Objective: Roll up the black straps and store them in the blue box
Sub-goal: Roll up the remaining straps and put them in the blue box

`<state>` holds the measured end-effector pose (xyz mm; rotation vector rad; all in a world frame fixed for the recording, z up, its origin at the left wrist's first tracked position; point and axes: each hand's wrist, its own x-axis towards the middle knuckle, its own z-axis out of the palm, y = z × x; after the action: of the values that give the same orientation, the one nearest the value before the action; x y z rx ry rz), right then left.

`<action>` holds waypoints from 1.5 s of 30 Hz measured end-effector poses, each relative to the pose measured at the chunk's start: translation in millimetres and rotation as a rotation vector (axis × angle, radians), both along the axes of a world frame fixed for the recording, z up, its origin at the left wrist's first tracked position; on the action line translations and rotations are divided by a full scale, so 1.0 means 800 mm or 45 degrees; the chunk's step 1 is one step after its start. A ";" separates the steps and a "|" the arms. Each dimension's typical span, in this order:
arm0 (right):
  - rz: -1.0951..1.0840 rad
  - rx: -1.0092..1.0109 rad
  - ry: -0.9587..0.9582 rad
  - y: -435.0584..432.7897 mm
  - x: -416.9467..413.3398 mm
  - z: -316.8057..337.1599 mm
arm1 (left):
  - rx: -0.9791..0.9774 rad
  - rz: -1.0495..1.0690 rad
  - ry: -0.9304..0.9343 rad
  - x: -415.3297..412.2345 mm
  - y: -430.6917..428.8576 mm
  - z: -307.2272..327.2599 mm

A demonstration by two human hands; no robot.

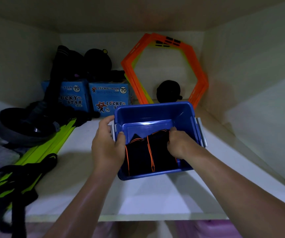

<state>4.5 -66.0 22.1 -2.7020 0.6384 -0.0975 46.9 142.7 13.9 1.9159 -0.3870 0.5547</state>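
White shelf (146, 194) boards line a dim cupboard, with pale walls closing in on both sides and behind. On the shelf, a little right of centre, stands the blue box (152, 111), its silvery handle clips showing on both long sides. Inside it, against the near wall, sit the black straps (141, 155), bundled together with thin orange edging running down them; the far part of the box floor is bare.

The left hand (108, 145) is closed over the box's left rim, thumb hooked inside and fingers wrapped on the outside by the clip. The right hand (179, 143) reaches down into the box and is curled around the right side of the straps, fingertips pressed on their top edge.

Behind the box, orange hexagon frames (133, 78) lean upright against the back wall, and a black roll (168, 91) sits on the shelf seen through their opening. To the left of the frames stand two blue cartons (110, 98) printed "Lucky Star", side by side, with dark bags (64, 66) heaped on and behind them. Further left lies a grey-rimmed black ring (23, 127), and green slats (52, 143) run diagonally toward the front edge, tangled with loose black webbing (13, 179) at the lower left.
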 end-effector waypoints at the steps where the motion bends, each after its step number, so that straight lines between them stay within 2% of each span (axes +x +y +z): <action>1: -0.019 -0.038 0.022 0.002 0.001 -0.001 | -0.002 -0.004 0.001 0.000 0.000 0.000; 6: -0.067 -0.319 0.126 0.008 0.008 -0.008 | -0.017 0.004 -0.003 0.000 0.000 0.000; 13: 0.050 -0.407 -0.027 0.017 -0.029 0.024 | -0.016 0.007 0.032 0.004 0.000 0.001; 15: 0.143 -0.496 -0.309 0.016 -0.061 0.039 | -0.020 -0.021 0.052 0.005 0.000 0.003; 17: 0.202 -0.626 -0.785 0.007 -0.092 0.047 | -0.029 -0.057 0.069 0.008 0.001 0.006; 18: 0.176 -0.609 -0.948 -0.005 -0.103 0.046 | -0.033 -0.071 0.076 0.010 0.001 0.006; 20: 0.000 -0.330 -1.000 -0.038 -0.109 0.037 | -0.033 -0.083 0.086 0.017 0.000 0.006; 23: -0.152 0.567 -0.826 -0.064 -0.100 0.018 | -0.101 -0.075 0.112 0.024 -0.001 0.004; 25: -0.168 0.917 -0.764 -0.068 -0.093 0.007 | -0.176 -0.083 0.159 0.030 -0.004 0.006; 32: -0.254 1.037 -0.742 -0.075 -0.074 0.000 | -0.328 -0.171 0.532 0.066 -0.019 0.022; 45: -0.316 0.891 -0.607 -0.092 -0.091 -0.003 | -0.184 -0.291 0.881 0.063 -0.020 0.023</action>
<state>-68.3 -139.5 19.6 -1.8307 0.6890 -0.4697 97.5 126.5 31.9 1.7646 -0.1050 -0.2341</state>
